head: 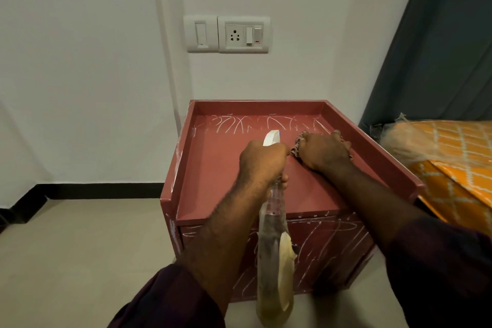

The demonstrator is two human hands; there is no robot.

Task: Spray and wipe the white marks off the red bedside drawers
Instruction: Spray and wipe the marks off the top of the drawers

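The red bedside drawers (218, 168) stand against the white wall, with raised rims on three sides of the top. White marks (266, 124) run along the far part of the top, and more white scribbles (327, 242) cover the front. My left hand (262, 161) grips the neck of a clear spray bottle (274, 261) holding yellowish liquid, its white nozzle aimed at the far marks. My right hand (323, 150) presses a patterned cloth (297, 147) flat on the top, right of centre, just short of the marks.
A switch and socket panel (227, 34) sits on the wall above the drawers. A bed with an orange patterned cover (452, 168) touches the drawers' right side, under a dark curtain (439, 48). Beige floor (80, 247) lies to the left.
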